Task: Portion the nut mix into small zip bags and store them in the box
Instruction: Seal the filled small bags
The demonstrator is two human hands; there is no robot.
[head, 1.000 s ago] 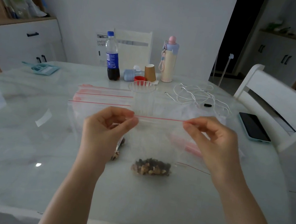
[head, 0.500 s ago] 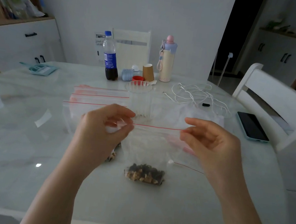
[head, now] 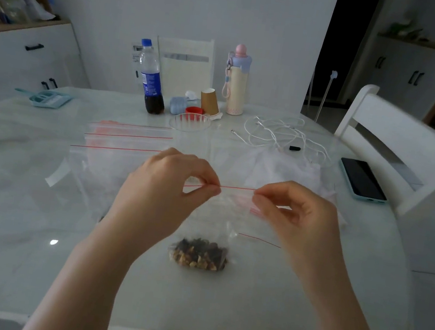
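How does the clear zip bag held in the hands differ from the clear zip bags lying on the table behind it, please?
The held clear zip bag hangs upright, pinched at its red seal line by the left hand and right hand; the flat clear zip bags lie untouched on the white marble table. The held bag contains nut mix; the flat bags look empty. Both kinds are transparent with red seal lines.

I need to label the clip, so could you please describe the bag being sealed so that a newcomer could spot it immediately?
Start at the table and find the two hands near its middle. The bag hangs between them, the left hand and the right hand pinching its red-lined top. Unlike the flat bags behind, it holds nut mix at the bottom.
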